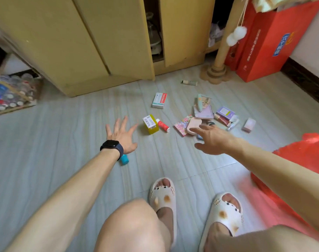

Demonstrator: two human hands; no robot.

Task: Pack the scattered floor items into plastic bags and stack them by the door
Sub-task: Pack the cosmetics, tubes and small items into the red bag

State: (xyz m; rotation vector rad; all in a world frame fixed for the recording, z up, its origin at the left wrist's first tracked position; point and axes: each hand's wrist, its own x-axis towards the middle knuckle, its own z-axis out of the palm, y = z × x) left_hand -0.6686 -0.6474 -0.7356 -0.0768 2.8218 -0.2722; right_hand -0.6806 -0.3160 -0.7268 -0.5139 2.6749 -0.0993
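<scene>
Pale grey tiled floor (82, 124) before a yellow wooden cabinet (82, 42). Red plastic bag (300, 157) at right. Left hand (121, 135) and right hand (212, 140), fingers spread, empty, hover beside scattered small boxes and tubes, including a yellow rectangular box (151, 124).

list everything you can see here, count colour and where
cabinet: one, yellow, far side, one door ajar
yellow box: one, on floor by left hand
small bottle: one, red with white cap, lying against yellow box
white and red box: one, beyond yellow box
tube: one, pale, near cabinet
mixed pile: several pink and purple items, centre right
pink box: one, right of pile
teal bottle: one, under left wrist
plastic bag: one, red, right edge
paper bags: red, far right
slippers: two, white
left hand: open, black watch
right hand: open, over pile
</scene>
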